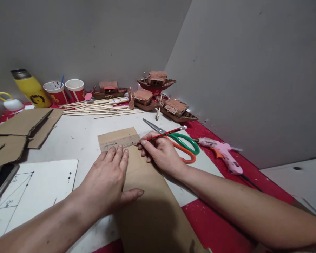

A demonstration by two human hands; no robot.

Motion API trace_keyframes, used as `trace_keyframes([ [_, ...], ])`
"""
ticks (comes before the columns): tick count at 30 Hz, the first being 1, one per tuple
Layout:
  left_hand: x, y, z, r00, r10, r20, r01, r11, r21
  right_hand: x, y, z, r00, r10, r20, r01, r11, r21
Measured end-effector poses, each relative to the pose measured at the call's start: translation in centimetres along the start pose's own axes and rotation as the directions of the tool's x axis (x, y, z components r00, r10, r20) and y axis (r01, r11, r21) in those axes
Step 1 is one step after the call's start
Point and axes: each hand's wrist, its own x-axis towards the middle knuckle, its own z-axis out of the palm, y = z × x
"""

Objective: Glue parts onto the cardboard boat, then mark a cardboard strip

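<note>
A long strip of brown cardboard [147, 196] runs from the near edge toward the middle of the white board. Across its far end lies a clear plastic ruler [127, 141]. My left hand [109, 175] rests flat, fingertips on the ruler's near edge and thumb spread out over the cardboard. Pinched in my right hand [163, 153] is a red and black pencil [171, 132], its point end down at the ruler's right end; the tip itself is hidden by the fingers. Scissors [185, 142] with green and orange handles lie just beyond my right hand.
A pink glue gun [226, 153] lies on the red cloth [213, 225] at right. Several model boats [175, 107] and thin wooden sticks [102, 108] sit at the back. Paper cups [75, 89], a yellow bottle [33, 89], cardboard pieces [21, 123] and a drawing sheet [47, 182] occupy the left.
</note>
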Motion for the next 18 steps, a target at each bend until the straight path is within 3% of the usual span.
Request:
trace_keyframes([
  [18, -0.09, -0.12, 0.31, 0.999, 0.013, -0.033, -0.012, 0.999, 0.035, -0.15, -0.44, 0.01, 1.0, 0.014, 0.014, -0.014, 1.0, 0.006],
])
